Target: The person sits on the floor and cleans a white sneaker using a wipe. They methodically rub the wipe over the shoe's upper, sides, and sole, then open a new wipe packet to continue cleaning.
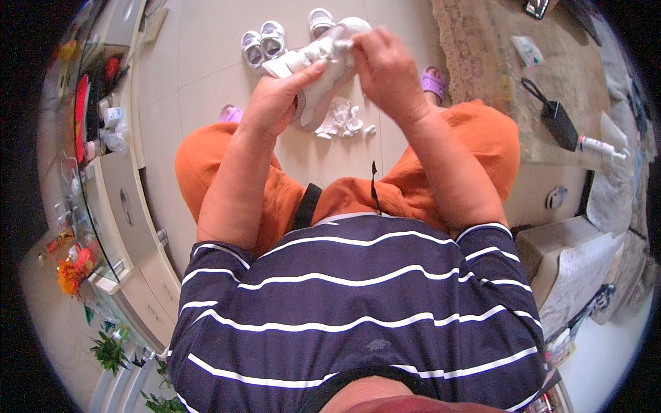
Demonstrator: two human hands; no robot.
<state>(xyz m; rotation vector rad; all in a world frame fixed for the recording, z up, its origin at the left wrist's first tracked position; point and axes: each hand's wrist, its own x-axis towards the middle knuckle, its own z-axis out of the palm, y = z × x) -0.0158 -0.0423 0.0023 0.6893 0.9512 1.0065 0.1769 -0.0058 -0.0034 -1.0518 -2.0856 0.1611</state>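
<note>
A white sneaker [330, 77] is held up over the floor, tilted, with its toe pointing away to the upper right. My left hand [273, 100] grips its heel end, the thumb lying along the upper near the laces. At the toe end, my right hand [387, 75] has its fingers bent against the shoe's side. Motion blur hides whether a small white piece is between those fingers. Beneath the sneaker, crumpled white tissues or wipes [342, 117] lie in a heap on the tiles. Beyond it stand a pair of white-and-grey shoes [272, 40] and a single similar shoe [321, 21], partly hidden.
Purple sandals [434, 82] are on my feet. On the right, a table with a lace-edged cover [475, 57] carries a black strapped box [560, 124], a white bottle [601, 147] and a white packet [526, 50]. A glass-topped cabinet [124, 196] with small items runs along the left.
</note>
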